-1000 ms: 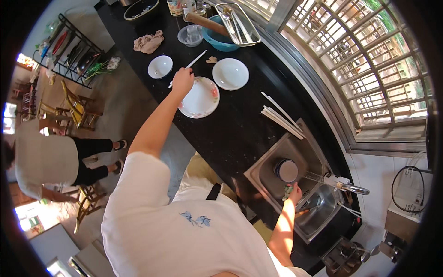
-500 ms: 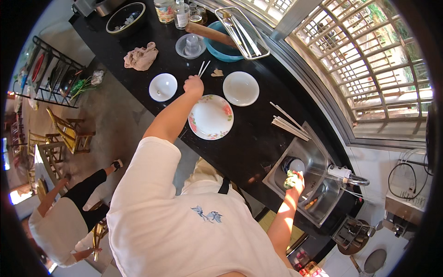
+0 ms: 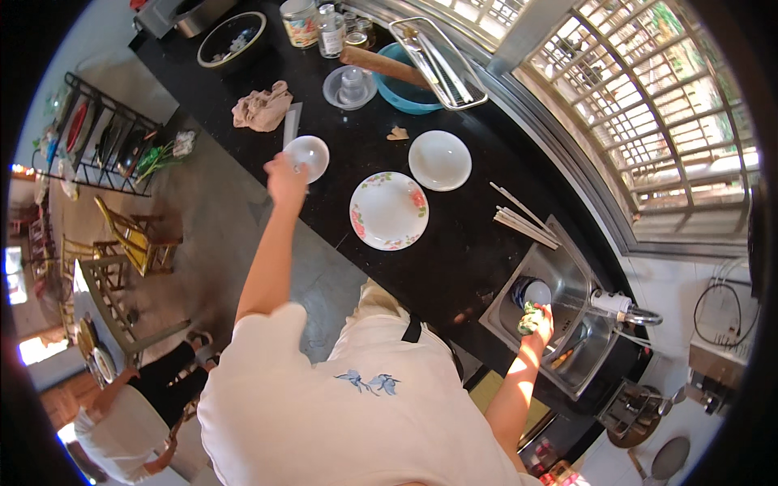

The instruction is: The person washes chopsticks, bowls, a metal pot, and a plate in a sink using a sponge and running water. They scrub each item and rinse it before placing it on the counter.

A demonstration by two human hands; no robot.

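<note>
My left hand is at the near left rim of a small white bowl, its fingers smeared by motion. A pale grey strip lies just beyond it; I cannot make out its kind or whether the hand holds it. To the right are a white plate with pink flowers and a plain white bowl. Over the steel sink, my right hand is closed on a crumpled green and white cloth. A dark blue vessel touches or sits close to it in the sink.
Several pale chopsticks lie by the sink and faucet. Behind are a blue basin with a wooden rod, a wire rack, a clear lid, and a beige cloth. Another person is at lower left.
My left hand has moved left from beyond the flowered plate to the small bowl. The two white sticks at its fingers no longer show there, and the pale strip has appeared. My right hand stays at the sink.
</note>
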